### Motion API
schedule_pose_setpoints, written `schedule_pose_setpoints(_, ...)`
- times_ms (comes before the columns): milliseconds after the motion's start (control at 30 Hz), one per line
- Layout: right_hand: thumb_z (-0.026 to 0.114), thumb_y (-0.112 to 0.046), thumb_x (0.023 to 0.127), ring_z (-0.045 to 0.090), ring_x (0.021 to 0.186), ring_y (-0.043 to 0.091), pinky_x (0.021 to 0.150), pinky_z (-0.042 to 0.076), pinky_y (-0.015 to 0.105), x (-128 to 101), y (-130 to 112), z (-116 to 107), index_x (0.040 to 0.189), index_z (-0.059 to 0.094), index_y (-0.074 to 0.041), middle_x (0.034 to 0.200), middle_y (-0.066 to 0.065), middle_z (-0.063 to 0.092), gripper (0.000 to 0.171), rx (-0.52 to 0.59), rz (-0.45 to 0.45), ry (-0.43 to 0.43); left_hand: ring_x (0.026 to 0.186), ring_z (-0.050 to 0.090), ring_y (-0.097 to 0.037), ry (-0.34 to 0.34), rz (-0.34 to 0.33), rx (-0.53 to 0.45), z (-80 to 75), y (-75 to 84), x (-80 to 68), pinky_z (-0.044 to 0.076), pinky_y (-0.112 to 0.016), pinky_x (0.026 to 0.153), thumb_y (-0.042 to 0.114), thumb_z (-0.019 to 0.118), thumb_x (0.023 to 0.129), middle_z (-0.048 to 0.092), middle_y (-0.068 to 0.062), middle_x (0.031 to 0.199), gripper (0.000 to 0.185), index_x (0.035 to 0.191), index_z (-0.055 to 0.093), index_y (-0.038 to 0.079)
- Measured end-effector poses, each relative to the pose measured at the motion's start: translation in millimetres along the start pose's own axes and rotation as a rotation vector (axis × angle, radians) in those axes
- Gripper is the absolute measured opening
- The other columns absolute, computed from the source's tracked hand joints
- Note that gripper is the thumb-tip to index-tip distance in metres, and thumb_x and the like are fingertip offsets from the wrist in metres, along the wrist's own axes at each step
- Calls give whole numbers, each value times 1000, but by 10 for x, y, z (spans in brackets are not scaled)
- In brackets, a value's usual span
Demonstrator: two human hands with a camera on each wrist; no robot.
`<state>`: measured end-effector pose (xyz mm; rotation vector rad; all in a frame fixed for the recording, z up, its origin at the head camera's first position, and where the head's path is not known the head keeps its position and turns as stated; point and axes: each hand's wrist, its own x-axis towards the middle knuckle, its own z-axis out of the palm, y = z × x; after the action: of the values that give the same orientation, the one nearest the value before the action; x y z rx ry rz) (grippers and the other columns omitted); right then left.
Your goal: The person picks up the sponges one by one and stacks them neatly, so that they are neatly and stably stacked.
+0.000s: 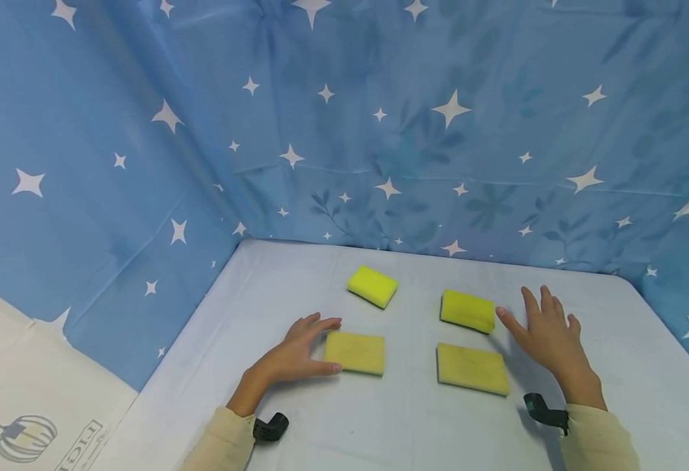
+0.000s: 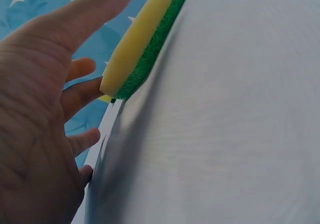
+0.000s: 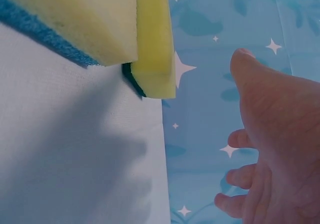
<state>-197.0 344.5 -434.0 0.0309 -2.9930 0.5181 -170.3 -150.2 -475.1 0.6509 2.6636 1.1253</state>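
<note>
a makeshift recording booth: star-print cloth (image 1: pixel 415 124) backs the table (image 1: pixel 380 432).

Sponges (image 1: pixel 354 352) looking like soft matt yellow foam w/ rough scouring undersides: green (image 2: pixel 150 53) on one, blue (image 3: pixel 45 33) on another. Table (image 1: pixel 380 425) showing matt pale cloth cover. Backdrop (image 1: pixel 380 131) appearing as thin, slightly shiny creased fabric.

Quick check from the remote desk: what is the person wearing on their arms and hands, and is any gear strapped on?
Both hands are bare: no gloves and no rings that can be seen. The left hand and right hand come out of long cream sleeves that end at the wrists. A small black camera mount sits at the left wrist and another at the right wrist. No cables are visible.
</note>
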Motion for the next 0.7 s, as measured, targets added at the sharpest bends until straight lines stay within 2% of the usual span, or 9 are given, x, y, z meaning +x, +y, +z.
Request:
schedule_pose_setpoints(100, 43, -65, 109, 14, 145, 69, 109, 9, 90, -5, 1, 1, 158, 26, 16, 161, 49, 11, 97, 2, -2, -2, 158, 11, -54, -12, -9, 5, 7, -3, -8, 23, -82, 116, 58, 85, 86, 28, -21, 171, 85, 159, 53, 28)
schedule_pose_setpoints(167, 43, -65, 109, 14, 146, 69, 109, 9, 89, -4, -2, 2, 158, 27, 16, 161, 50, 12, 97, 1, -3, -1, 158, 9, -55, -20, -11, 11, 10, -10, -13, 20, -81, 118, 57, 85, 86, 27, -23, 171, 85, 158, 53, 27)
schedule_pose_setpoints(700, 49, -59, 110, 28, 140, 69, 105, 21, 89, -7, -51, -12, 156, 31, 18, 157, 50, 22, 91, -15, -67, 44, 157, 12, -55, -11, -4, 26, 24, -52, -20, 23, -80, 118, 55, 85, 87, 30, -23, 170, 84, 157, 54, 20)
